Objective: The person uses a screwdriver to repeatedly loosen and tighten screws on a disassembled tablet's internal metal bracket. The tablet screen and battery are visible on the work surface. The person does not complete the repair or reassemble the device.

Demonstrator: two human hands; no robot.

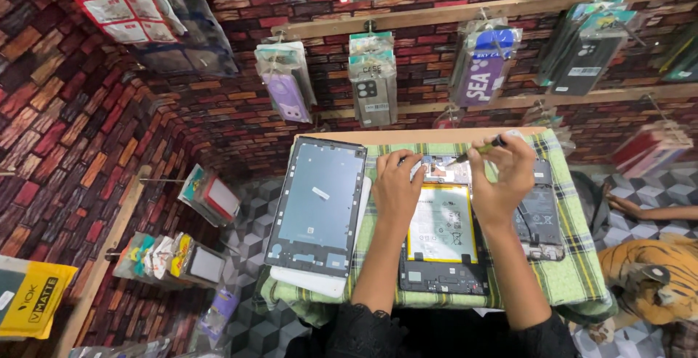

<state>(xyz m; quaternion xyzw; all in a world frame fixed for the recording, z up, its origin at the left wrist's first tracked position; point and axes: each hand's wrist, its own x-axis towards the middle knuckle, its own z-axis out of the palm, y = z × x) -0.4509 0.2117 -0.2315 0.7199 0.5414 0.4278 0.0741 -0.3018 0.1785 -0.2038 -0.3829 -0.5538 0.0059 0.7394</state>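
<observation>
An opened tablet (442, 233) with a white and yellow battery lies on a green checked cloth (578, 271). My left hand (396, 183) presses flat on the tablet's upper left corner. My right hand (503, 173) grips a thin screwdriver (481, 150) with a yellow-green handle, its tip pointing down-left at the circuit board (443, 170) at the tablet's top edge. Both forearms reach in from the bottom of the view and cover parts of the tablet.
A detached tablet frame with a blue-grey back (318, 205) lies to the left over a white panel. A dark phone body (539, 216) rests on the right. Packaged phone cases (372, 85) hang on the brick-patterned wall. A tiger-striped soft item (654, 271) sits right.
</observation>
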